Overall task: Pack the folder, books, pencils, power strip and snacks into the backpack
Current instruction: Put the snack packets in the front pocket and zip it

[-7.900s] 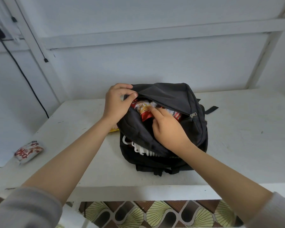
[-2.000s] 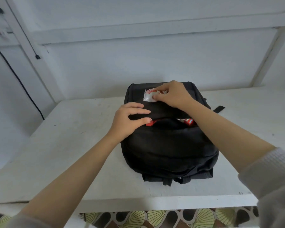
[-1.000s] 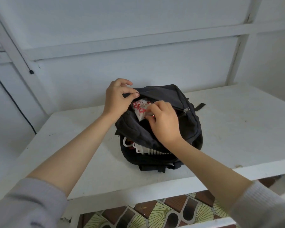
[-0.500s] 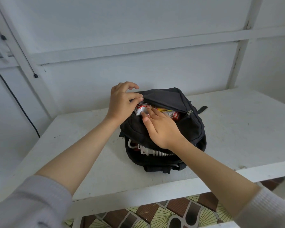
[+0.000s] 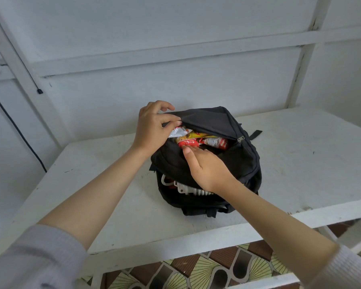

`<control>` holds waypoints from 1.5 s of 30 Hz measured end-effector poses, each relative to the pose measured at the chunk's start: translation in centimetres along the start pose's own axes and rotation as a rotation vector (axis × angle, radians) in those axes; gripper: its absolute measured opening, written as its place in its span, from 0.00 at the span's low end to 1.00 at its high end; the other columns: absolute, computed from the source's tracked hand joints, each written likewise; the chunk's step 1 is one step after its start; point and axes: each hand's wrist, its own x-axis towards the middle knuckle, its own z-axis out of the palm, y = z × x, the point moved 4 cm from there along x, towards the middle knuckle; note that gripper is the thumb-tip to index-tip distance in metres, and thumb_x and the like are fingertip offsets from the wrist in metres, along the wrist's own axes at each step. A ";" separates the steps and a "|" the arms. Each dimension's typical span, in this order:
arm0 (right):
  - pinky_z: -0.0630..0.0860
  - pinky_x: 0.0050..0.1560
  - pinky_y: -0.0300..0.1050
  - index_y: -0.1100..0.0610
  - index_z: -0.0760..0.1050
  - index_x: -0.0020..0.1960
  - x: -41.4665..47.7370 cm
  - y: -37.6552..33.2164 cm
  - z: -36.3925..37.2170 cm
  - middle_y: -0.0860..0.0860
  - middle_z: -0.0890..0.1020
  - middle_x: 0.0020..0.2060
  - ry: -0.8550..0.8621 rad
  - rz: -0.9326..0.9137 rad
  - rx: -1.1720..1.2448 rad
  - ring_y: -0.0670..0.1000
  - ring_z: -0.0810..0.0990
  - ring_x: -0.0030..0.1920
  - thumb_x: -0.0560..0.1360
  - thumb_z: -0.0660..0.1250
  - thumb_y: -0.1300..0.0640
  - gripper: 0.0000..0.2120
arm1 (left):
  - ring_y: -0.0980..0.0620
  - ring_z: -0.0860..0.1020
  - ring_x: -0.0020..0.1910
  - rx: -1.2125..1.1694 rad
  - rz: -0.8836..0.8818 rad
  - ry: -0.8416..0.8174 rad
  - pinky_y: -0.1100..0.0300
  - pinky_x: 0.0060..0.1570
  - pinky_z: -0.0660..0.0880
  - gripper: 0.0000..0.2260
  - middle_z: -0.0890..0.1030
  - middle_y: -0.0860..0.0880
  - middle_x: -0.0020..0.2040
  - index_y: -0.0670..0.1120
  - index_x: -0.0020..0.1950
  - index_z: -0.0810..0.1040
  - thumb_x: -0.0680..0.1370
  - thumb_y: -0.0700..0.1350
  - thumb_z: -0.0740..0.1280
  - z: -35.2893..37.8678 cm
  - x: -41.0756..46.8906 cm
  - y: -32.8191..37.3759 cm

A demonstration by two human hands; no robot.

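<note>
Black backpack [image 5: 238, 163] lying flat, upper pocket unzipped, red and yellow snack packets [image 5: 198, 139] inside, white power strip [image 5: 186, 189] showing at lower opening

Light grey long-sleeve knit on both arms, left sleeve [image 5: 40, 259] and right sleeve [image 5: 348, 270] bunched near the elbows, fine ribbing visible on the right, forearms, left hand [image 5: 154, 130] and right hand [image 5: 206, 170] bare.

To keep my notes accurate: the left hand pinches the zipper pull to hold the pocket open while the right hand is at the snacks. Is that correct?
Not quite. The head view shows the left hand pinching the flap edge, not the zipper pull, which hangs free at the opening's far end. The rest stands: the pocket is open and the right hand is at the snacks.
</note>
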 end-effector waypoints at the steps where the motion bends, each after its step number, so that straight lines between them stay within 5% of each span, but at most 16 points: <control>1: 0.51 0.73 0.45 0.55 0.59 0.75 0.2 0.1 0.2 0.52 0.64 0.73 -0.074 0.035 0.009 0.49 0.58 0.74 0.82 0.38 0.46 0.27 | 0.50 0.74 0.51 -0.005 0.001 -0.002 0.57 0.52 0.67 0.04 0.80 0.48 0.51 0.45 0.44 0.85 0.71 0.44 0.73 0.0 0.0 0.0; 6: 0.44 0.71 0.42 0.53 0.48 0.77 1.8 0.0 0.0 0.49 0.50 0.77 -0.263 0.134 0.138 0.48 0.45 0.76 0.82 0.35 0.46 0.26 | 0.55 0.72 0.52 -0.023 -0.014 -0.010 0.59 0.53 0.67 0.04 0.80 0.48 0.51 0.46 0.44 0.85 0.72 0.44 0.72 0.2 -0.2 -0.2; 11: 0.49 0.72 0.46 0.53 0.54 0.76 2.5 0.9 0.0 0.53 0.58 0.75 -0.255 0.149 0.205 0.51 0.55 0.75 0.82 0.39 0.44 0.26 | 0.58 0.70 0.51 -0.043 -0.022 -0.054 0.61 0.51 0.68 0.04 0.80 0.49 0.50 0.45 0.44 0.85 0.72 0.44 0.72 0.4 -0.2 -0.3; 15: 0.71 0.58 0.41 0.54 0.74 0.65 0.9 2.4 -2.0 0.50 0.80 0.58 -0.031 -0.059 0.039 0.47 0.77 0.54 0.80 0.56 0.53 0.16 | 0.59 0.75 0.49 -0.149 -0.090 -0.261 0.65 0.51 0.71 0.02 0.80 0.53 0.47 0.48 0.43 0.83 0.71 0.42 0.72 1.1 -0.7 -0.2; 19: 0.70 0.35 0.34 0.52 0.81 0.50 -0.8 6.1 -5.6 0.41 0.80 0.38 0.246 0.033 -0.027 0.39 0.75 0.33 0.76 0.62 0.58 0.10 | 0.61 0.76 0.49 -0.166 -0.108 -0.409 0.62 0.56 0.71 0.03 0.80 0.59 0.45 0.51 0.42 0.82 0.71 0.44 0.71 1.8 -1.3 0.5; 25: 0.66 0.43 0.41 0.59 0.78 0.51 -0.4 12.3 -9.2 0.54 0.78 0.47 0.358 0.223 -0.209 0.53 0.73 0.46 0.74 0.60 0.65 0.11 | 0.59 0.74 0.42 -0.133 -0.040 -0.293 0.63 0.47 0.71 0.01 0.79 0.57 0.41 0.51 0.42 0.80 0.72 0.46 0.69 3.6 -1.6 5.8; 30: 0.70 0.59 0.48 0.56 0.79 0.58 0.2 14.3 -9.3 0.55 0.78 0.58 0.183 0.143 -0.297 0.57 0.73 0.58 0.74 0.64 0.60 0.14 | 0.61 0.74 0.33 -0.208 -0.178 -0.436 0.66 0.35 0.72 0.02 0.78 0.56 0.33 0.52 0.43 0.78 0.74 0.48 0.67 7.1 -2.8 9.9; 36: 0.65 0.55 0.39 0.56 0.79 0.46 0.2 15.6 -10.2 0.52 0.78 0.55 0.226 0.009 -0.149 0.52 0.74 0.57 0.73 0.69 0.59 0.03 | 0.59 0.76 0.33 -0.156 -0.385 -0.470 0.62 0.38 0.76 0.06 0.78 0.54 0.32 0.50 0.42 0.78 0.76 0.50 0.65 11.0 -3.8 11.3; 40: 0.70 0.48 0.33 0.57 0.80 0.45 -0.5 15.6 -10.4 0.49 0.81 0.45 0.330 -0.167 -0.061 0.46 0.76 0.46 0.72 0.70 0.63 0.03 | 0.56 0.78 0.35 -0.113 -0.541 -0.460 0.55 0.41 0.77 0.13 0.80 0.52 0.35 0.47 0.44 0.79 0.80 0.51 0.59 12.1 -3.3 11.6; 45: 0.75 0.48 0.32 0.57 0.82 0.46 -0.6 16.1 -10.1 0.48 0.83 0.41 0.366 -0.231 0.157 0.44 0.80 0.43 0.71 0.71 0.66 0.06 | 0.60 0.77 0.35 -0.218 -0.788 -0.431 0.66 0.39 0.70 0.20 0.82 0.53 0.33 0.47 0.42 0.81 0.80 0.55 0.54 13.0 -2.6 12.3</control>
